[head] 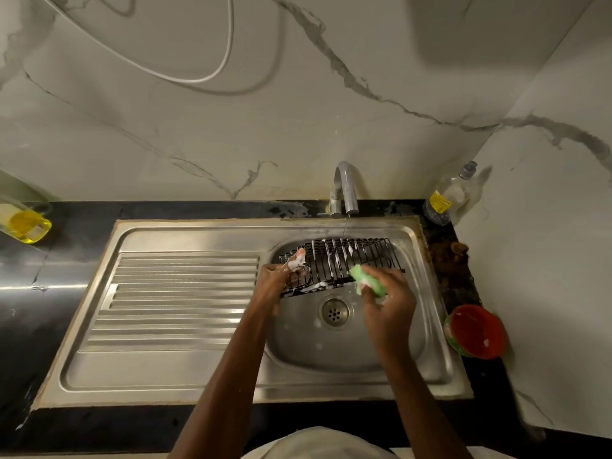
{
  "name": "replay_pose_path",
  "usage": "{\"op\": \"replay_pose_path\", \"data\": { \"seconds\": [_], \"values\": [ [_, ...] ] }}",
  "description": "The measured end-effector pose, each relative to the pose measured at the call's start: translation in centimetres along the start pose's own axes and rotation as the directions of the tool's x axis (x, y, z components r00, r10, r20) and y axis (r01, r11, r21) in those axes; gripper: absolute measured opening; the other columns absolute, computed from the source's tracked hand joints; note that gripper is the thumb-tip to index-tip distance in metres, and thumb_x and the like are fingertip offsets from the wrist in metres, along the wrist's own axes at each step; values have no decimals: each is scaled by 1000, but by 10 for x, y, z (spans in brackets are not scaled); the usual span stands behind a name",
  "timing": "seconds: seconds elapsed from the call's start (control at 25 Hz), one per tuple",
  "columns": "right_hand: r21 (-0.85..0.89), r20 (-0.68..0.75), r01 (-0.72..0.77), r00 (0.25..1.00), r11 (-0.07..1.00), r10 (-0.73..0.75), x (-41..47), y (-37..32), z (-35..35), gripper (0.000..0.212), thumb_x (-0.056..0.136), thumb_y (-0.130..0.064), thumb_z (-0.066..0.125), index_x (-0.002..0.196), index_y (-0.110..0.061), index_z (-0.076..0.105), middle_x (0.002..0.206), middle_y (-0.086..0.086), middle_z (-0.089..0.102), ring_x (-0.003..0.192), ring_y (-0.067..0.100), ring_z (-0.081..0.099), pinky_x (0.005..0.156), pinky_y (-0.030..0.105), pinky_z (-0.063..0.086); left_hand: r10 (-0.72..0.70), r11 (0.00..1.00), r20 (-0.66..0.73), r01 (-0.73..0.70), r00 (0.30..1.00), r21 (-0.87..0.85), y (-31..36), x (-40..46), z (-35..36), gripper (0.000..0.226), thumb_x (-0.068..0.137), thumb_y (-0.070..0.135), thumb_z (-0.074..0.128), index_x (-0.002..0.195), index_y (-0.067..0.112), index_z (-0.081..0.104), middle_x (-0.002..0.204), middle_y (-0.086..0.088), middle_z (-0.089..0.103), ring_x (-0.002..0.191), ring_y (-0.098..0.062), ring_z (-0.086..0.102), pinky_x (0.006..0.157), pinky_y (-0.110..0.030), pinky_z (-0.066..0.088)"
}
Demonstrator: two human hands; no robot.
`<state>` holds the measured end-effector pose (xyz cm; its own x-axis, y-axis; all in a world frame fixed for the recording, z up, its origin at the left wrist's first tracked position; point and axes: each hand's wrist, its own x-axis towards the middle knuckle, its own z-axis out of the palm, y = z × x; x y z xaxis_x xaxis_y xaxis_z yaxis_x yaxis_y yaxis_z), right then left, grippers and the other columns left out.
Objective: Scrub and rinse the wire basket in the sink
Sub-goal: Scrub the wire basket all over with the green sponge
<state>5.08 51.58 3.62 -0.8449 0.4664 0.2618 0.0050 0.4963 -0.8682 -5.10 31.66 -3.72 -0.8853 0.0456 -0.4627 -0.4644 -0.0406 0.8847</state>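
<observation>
While a thin stream runs from the tap (346, 190) at the far edge of the sink (185, 389), the scrubbing step looks to be in hand, not yet the rinse. The wire basket (341, 263) stands tilted in the far part of the bowl, above the drain (335, 310), with white suds clinging to several of its wires. The left hand (281, 279) grips the basket's left end, its foamy fingers (298, 260) curled round the wires to steady it. The right hand (385, 299) holds a green sponge (367, 279), fingers wrapped round it, the sponge pressed to the basket's near right rim.

Judging by the foam, the next move calls for working the sponge along the remaining wires, turning the basket with the left hand to reach the underside, then bringing it under the stream to wash the suds off. The wet wires may slip, so a firm hold matters.

On the desk, a clear bottle (448, 197) at the far right carries a yellow label, its writing too small to read. A bottle of yellow liquid (25, 223) lies far left, and a red bowl (478, 331) sits right of the sink; no brand shows on either.
</observation>
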Motion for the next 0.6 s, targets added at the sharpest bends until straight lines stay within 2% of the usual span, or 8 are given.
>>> {"op": "replay_pose_path", "data": {
  "seconds": [0.08, 0.16, 0.2, 0.32, 0.36, 0.48, 0.56, 0.6],
  "values": [
    [32, 102, 149, 983, 988, -151, -11, -20, 6, 39, 82, 8, 68, 116, -11, 74, 110, 4, 64, 99, 18, 63, 78, 23, 56, -12, 999, 24, 12, 1000, -30, 3, 0, 4, 34, 93, 35, 75, 94, 2, 81, 99, -20, 79, 106, -43, 72, 106, -60, 51],
    [17, 147, 223, 964, 975, -223, -7, -18, 5, 36, 84, 6, 68, 116, -9, 74, 109, 3, 63, 100, 17, 62, 81, 22, 54, -26, 997, 42, 29, 999, -67, 2, 0, 6, 38, 91, 39, 77, 99, 3, 81, 103, -21, 79, 109, -44, 72, 107, -60, 50],
    [-11, 112, 184, 977, 983, -181, 1, -8, 3, 35, 84, 6, 69, 115, -9, 74, 109, 5, 64, 99, 19, 63, 80, 24, 56, -33, 995, 28, 36, 999, -94, 3, -2, 6, 35, 90, 39, 78, 100, 6, 82, 104, -20, 79, 110, -41, 72, 109, -59, 49],
    [-181, -67, -96, 994, 979, 85, 18, 26, -2, 37, 81, 8, 70, 116, -4, 69, 110, 12, 67, 97, 28, 68, 76, 37, 61, -68, 979, 5, 68, 998, -193, 1, -6, 3, 20, 95, 31, 73, 93, 14, 84, 98, -14, 80, 110, -40, 72, 109, -58, 49],
    [-213, -81, -117, 991, 970, 102, 17, 25, 0, 38, 81, 8, 69, 117, -3, 69, 110, 13, 68, 98, 27, 67, 77, 40, 61, -85, 977, -2, 83, 996, -198, -1, -7, 4, 20, 98, 28, 70, 91, 14, 84, 94, -13, 80, 108, -40, 72, 109, -59, 49],
    [-129, 67, 128, 990, 983, -120, -7, -14, 13, 37, 82, 6, 64, 117, -4, 71, 109, 9, 65, 99, 20, 62, 84, 34, 57, -107, 977, -9, 103, 994, -189, 2, -8, 9, 24, 103, 23, 63, 96, 13, 83, 101, -18, 79, 109, -37, 72, 111, -59, 47],
    [-82, 211, 307, 935, 948, -284, -16, -31, 13, 38, 82, 5, 62, 116, -6, 73, 108, 6, 64, 100, 16, 58, 88, 24, 50, -103, 977, -5, 100, 995, -188, 4, -8, 9, 22, 103, 23, 63, 100, 10, 81, 110, -23, 77, 114, -41, 70, 111, -58, 48],
    [-83, 230, 330, 924, 940, -304, -11, -29, 10, 37, 82, 6, 62, 115, -7, 74, 107, 6, 64, 101, 16, 58, 88, 23, 50, -104, 975, -3, 102, 995, -196, 4, -9, 8, 21, 103, 22, 63, 100, 10, 80, 108, -22, 77, 114, -42, 70, 110, -58, 48]
  ]
}}
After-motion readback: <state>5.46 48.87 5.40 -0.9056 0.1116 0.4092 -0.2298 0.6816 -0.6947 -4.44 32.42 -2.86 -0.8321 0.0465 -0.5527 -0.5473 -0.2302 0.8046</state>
